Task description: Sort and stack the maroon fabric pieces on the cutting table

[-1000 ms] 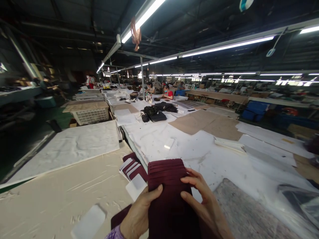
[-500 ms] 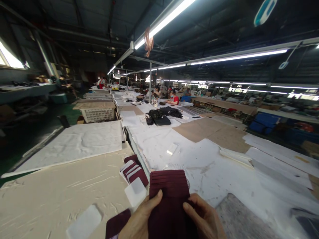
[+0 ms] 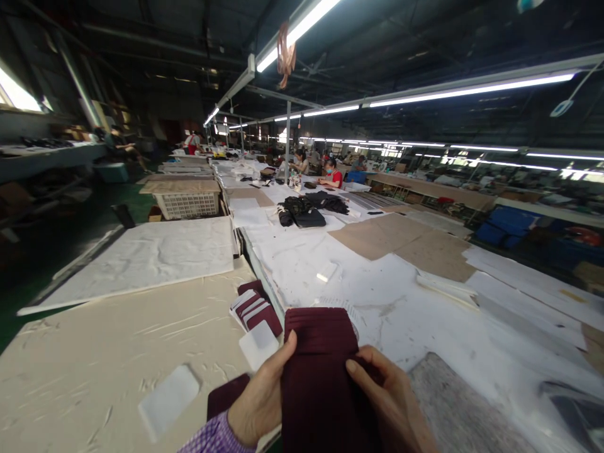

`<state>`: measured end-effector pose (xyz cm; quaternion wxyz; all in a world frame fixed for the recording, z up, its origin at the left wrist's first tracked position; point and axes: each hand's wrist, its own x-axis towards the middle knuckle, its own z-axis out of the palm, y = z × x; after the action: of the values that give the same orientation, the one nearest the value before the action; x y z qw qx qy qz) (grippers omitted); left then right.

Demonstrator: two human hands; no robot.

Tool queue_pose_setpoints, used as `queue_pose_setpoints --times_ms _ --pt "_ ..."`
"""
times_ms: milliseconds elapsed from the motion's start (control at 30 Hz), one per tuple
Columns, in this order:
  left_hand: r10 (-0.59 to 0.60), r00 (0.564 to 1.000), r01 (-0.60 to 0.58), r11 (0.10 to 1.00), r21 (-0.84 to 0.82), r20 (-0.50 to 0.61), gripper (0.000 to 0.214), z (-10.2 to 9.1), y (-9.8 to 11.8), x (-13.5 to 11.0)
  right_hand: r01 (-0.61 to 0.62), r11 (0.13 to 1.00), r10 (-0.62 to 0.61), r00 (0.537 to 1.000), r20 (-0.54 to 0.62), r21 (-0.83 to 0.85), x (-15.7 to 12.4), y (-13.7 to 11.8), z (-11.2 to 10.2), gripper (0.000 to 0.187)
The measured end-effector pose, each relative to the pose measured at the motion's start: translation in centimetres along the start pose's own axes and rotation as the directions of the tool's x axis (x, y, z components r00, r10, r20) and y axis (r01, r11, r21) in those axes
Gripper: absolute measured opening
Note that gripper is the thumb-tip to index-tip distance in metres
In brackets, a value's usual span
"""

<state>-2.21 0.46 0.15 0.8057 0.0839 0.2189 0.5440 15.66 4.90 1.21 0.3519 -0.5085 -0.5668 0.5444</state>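
Observation:
A stack of dark maroon fabric pieces [image 3: 321, 384], its far edges fanned in thin layers, is held between my two hands. My left hand [image 3: 267, 393] grips its left side, thumb along the edge and fingers hidden beneath. On the right side, my right hand [image 3: 387, 393] pinches the edge between thumb and curled fingers. To the left on the table lie fanned maroon and white pieces [image 3: 257, 307], with a white rounded piece [image 3: 259, 345] just in front of them. Another maroon piece [image 3: 225, 395] is partly covered by my left wrist, and a second white piece [image 3: 168, 399] lies farther left.
A cream-covered table [image 3: 94, 352] adjoins a white-covered one [image 3: 292, 264]. A small white block [image 3: 327, 272], brown paper [image 3: 406, 242], dark folded garments [image 3: 304, 211] and a grey felt piece [image 3: 462, 409] lie on the right. A plastic crate [image 3: 189, 204] stands beyond. People sit farther back.
The view has tilted slightly, and my hands with the maroon stack appear a little higher. My left thumb has slid to the stack's left edge, and more of my checked purple sleeve shows.

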Motion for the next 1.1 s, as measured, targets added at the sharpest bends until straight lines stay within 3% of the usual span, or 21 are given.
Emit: queue_pose_setpoints --times_ms 133,233,433,633,767,867,1000,1100 --pt "0.164 0.985 -0.169 0.979 0.113 0.051 0.055 -0.7 -0.4 -0.1 0.021 0.998 -0.022 1.0 -0.006 -0.054 0.2 -1.3 -0.2 0.037" --pt "0.16 0.986 -0.165 0.967 0.192 0.043 0.059 -0.6 -0.7 -0.1 0.002 0.998 -0.003 1.0 -0.003 -0.066 0.3 -1.5 -0.2 0.036" --pt "0.175 0.981 -0.153 0.964 0.218 -0.086 0.053 -0.5 -0.7 0.1 0.015 0.993 -0.013 1.0 0.019 -0.113 0.8 -0.8 -0.1 0.034" --pt "0.163 0.985 -0.148 0.966 0.213 -0.056 0.043 -0.5 -0.2 -0.2 0.003 0.984 -0.009 0.999 0.032 0.179 0.3 -1.3 0.4 0.044" --pt "0.152 0.987 -0.137 0.963 0.23 -0.048 0.039 -0.6 0.3 -0.3 -0.061 0.964 0.041 0.996 0.085 0.257 0.0 -1.3 0.6 0.038" --pt "0.14 0.989 -0.124 0.964 0.234 -0.054 0.037 -0.7 0.4 -0.4 -0.046 0.981 0.036 0.998 0.055 0.189 0.3 -0.9 0.6 0.03" --pt "0.144 0.989 -0.132 0.966 0.224 -0.039 0.037 -0.9 0.3 -0.4 0.018 0.999 -0.017 1.0 -0.019 0.033 0.8 -0.2 0.8 0.034" --pt "0.151 0.987 -0.138 0.968 0.209 -0.045 0.035 -1.1 0.3 -0.3 0.095 0.995 -0.094 0.995 -0.044 0.018 1.0 -0.3 0.9 0.033"
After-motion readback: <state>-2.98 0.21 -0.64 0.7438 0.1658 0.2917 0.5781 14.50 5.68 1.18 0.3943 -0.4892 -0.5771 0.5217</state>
